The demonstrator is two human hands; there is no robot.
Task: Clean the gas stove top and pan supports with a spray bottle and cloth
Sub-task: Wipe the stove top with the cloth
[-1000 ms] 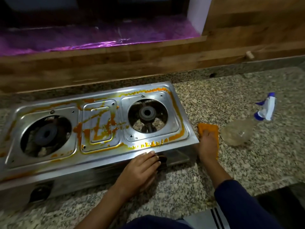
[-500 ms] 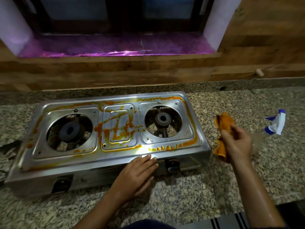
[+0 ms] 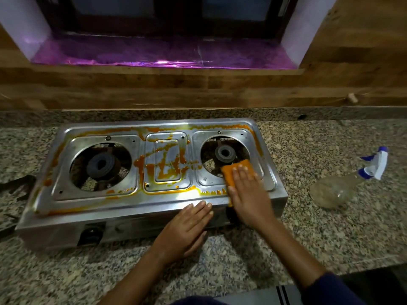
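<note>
A steel two-burner gas stove (image 3: 123, 201) lies on the granite counter, its top smeared with orange stains around the middle panel and edges. Both burners are bare, with no pan supports on them. My right hand (image 3: 248, 192) presses flat on an orange cloth (image 3: 236, 170) at the front right of the right burner opening. My left hand (image 3: 187, 227) rests flat on the stove's front edge, fingers together, holding nothing. A clear spray bottle (image 3: 337, 190) with a blue and white trigger lies on its side on the counter, right of the stove.
A dark object (image 3: 17, 183), possibly a pan support, lies at the left edge of the granite counter (image 3: 330, 238). A wooden wall panel and a window sill with purple lining run behind the stove. The counter's front edge is near my right sleeve.
My right hand lifted the orange cloth from the counter beside the stove and laid it flat on the stove top by the right burner. The left hand stayed on the front edge.
</note>
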